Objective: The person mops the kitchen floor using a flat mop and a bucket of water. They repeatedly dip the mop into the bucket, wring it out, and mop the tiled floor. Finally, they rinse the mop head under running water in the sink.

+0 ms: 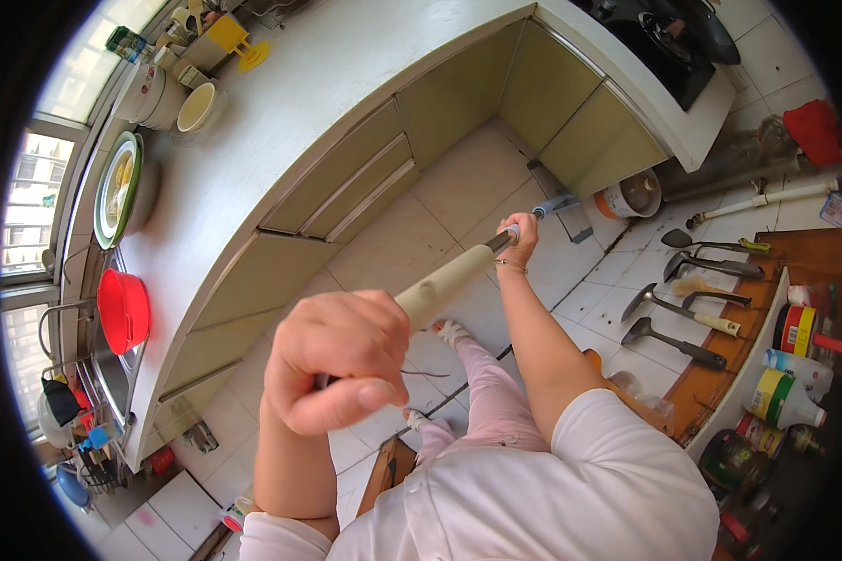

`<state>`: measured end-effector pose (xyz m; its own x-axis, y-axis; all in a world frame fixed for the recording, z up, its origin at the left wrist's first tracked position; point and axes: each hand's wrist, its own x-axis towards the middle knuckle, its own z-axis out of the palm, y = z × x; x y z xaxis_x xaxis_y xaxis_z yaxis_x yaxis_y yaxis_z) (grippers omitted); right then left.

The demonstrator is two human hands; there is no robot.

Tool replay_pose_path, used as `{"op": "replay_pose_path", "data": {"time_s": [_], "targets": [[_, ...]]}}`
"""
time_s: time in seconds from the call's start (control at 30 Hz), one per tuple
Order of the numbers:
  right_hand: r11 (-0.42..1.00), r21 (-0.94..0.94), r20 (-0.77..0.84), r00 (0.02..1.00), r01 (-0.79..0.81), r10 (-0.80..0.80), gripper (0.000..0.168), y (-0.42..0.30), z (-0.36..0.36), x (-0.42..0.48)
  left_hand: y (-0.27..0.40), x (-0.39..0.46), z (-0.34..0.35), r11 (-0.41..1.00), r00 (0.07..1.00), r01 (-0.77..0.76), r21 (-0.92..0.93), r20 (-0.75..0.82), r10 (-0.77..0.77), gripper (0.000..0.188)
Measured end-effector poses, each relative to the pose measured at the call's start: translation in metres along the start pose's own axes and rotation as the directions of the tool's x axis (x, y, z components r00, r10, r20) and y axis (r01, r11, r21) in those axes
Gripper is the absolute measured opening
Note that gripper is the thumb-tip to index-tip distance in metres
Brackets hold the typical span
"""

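Observation:
My left hand (337,357) is closed around the top end of a long mop handle, close to the camera. The handle has a beige grip (445,284) and a grey metal shaft (499,242). Farther down, my right hand (520,237) wraps the shaft at a pale collar; a thin bracelet circles that wrist. Beyond it, a light blue joint (553,205) connects to a flat mop head (574,223) on the tiled floor (463,189), near the corner of the cabinets. The joint covers part of the mop head.
Olive cabinets (463,84) under a white countertop (309,91) curve around the floor. A white and orange bucket (631,196) stands beyond the mop head. At right, several spatulas and ladles (680,343) hang by a wooden shelf (709,382) holding bottles. A red basin (123,312) sits by the sink.

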<state>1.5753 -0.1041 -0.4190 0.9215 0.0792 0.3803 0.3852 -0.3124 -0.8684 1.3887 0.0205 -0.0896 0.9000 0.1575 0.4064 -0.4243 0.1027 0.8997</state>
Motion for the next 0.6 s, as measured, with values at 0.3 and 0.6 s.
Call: {"op": "replay_pose_path", "data": {"time_s": [0.3,0.6], "targets": [[0.984,-0.071,0.257,0.956,0.166,-0.143,0.018,0.007,-0.054,0.009,0.013,-0.008,0.042,0.993,0.983,0.113,0.031,-0.150,-0.108,0.010],[0.994,-0.036,0.272,0.958,0.100,-0.086,0.016,-0.047,-0.084,-0.036,0.076,0.002,0.063,0.979,0.899,0.167,-0.116,-0.390,-0.200,0.031]]}}
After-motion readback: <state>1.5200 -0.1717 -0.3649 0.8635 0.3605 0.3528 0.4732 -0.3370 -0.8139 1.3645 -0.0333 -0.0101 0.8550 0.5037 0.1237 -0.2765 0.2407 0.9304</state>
